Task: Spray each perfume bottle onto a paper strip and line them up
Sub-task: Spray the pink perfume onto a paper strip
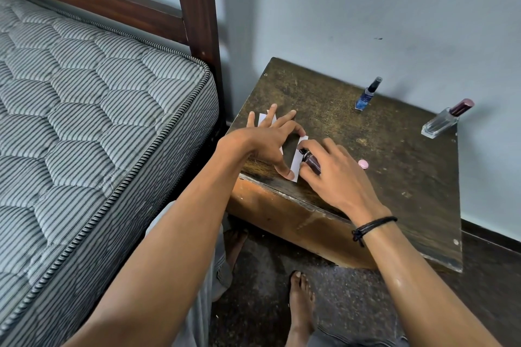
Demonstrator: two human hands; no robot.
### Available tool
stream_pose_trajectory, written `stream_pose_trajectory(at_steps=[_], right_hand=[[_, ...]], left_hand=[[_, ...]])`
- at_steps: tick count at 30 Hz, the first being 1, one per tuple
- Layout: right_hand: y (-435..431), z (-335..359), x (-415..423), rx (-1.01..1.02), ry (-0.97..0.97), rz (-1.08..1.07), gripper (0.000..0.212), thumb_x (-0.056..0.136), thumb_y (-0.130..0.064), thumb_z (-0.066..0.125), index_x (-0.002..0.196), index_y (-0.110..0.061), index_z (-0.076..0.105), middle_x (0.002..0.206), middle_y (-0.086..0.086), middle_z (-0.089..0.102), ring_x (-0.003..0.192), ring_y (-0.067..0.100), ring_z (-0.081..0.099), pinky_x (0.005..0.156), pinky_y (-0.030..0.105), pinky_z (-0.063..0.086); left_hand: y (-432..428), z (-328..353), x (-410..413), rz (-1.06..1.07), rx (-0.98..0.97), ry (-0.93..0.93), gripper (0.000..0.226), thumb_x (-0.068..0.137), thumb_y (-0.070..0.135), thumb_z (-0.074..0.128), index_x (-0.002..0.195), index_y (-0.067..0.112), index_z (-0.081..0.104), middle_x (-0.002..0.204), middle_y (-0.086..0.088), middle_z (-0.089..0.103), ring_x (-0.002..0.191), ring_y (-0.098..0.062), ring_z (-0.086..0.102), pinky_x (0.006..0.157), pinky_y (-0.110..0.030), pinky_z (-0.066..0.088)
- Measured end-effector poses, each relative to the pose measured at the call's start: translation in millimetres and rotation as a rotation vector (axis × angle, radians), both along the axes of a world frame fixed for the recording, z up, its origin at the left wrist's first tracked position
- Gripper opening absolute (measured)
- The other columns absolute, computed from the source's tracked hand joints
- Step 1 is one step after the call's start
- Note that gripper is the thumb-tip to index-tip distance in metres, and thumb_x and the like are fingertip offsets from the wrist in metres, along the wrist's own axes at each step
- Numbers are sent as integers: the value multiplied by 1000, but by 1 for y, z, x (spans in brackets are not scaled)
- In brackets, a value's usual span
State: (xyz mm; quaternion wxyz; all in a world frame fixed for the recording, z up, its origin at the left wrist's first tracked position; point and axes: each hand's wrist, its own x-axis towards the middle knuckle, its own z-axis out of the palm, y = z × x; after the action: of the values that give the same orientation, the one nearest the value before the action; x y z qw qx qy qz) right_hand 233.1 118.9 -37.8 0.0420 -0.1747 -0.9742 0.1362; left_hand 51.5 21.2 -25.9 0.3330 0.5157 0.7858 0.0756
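One dark perfume bottle (311, 161), gripped by the curled right hand (335, 177), nozzle over the right paper strip (298, 160) by the table's (380, 191) near-left corner, left hand (270, 141) spread, thumb pressing that strip, pink cap (363, 163) just right, blue bottle (366, 96) and clear bottle (442, 122) farther back.

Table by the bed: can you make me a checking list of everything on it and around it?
Surface: dark, scratched wooden table.
Job's things: dark bottle held over the near paper strip; a second strip lies partly under the left hand; blue bottle and clear bottle stand near the wall.
Clutter: small pink cap beside the right hand.
Grippers: left hand spread, thumb pressing the near strip; right hand grips the dark bottle.
Cables: nothing seen.
Surroundings: striped mattress, wooden bedpost, pale wall.
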Motion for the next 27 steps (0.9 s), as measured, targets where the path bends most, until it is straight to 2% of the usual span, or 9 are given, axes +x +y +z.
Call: stream_pose_trajectory(at_steps=[16,27], right_hand=[[-1,-3,-2,17,-14,7,34,102,-41,53,133,-28,49,107,-2,48,96,24,50,76,37,45],[-2,-4,-3,25,-20,11,32,101,-38,53,131,-26,49,104,-6,40,97,23,48,75,33,38]], left_hand=[[0,1,1,6,-2,-9,102,62,52,89,145,42,31,166,13,-18,146,-23,-37,113,-63,-23],[0,2,1,10,0,-19,100,63,50,89,144,41,31,166,12,-18,146,-23,-37,113,-62,-24]])
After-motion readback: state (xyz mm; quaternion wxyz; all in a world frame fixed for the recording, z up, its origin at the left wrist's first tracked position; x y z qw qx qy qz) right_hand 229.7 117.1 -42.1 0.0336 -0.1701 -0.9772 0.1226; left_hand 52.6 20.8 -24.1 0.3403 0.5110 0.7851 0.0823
